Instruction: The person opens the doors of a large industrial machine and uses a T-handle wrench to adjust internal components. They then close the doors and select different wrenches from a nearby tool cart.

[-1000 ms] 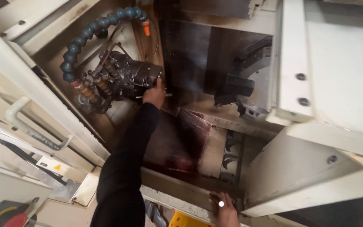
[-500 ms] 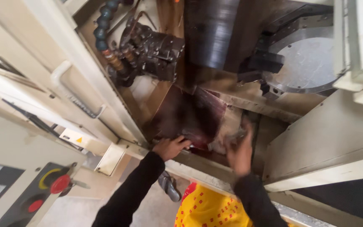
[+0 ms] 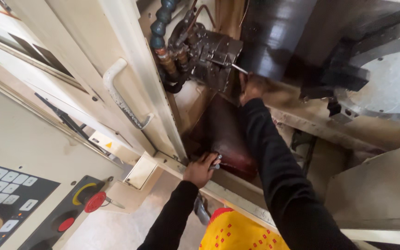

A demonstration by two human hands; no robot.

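My right hand [image 3: 252,87] reaches up into the machine, right below the dark tool block [image 3: 209,55]. Its fingers curl around a thin metal rod [image 3: 239,68] that sticks out of the block. My left hand [image 3: 201,169] rests low on the cream sill [image 3: 237,201] of the machine opening, fingers closed on a small shiny metal piece [image 3: 216,161]. A dark reddish sloped cover [image 3: 225,139] lies between the two hands. Both arms wear black sleeves.
A blue segmented coolant hose [image 3: 160,23] hangs beside the tool block. The sliding door has a pale handle [image 3: 123,99]. A grey keypad panel [image 3: 5,185] with a red round button [image 3: 95,202] sits at lower left. A round metal plate [image 3: 394,88] is at right.
My right hand has risen from the sill up to the tool block and taken the rod. My left hand, at the block a second ago, has come down and stayed on the sill.
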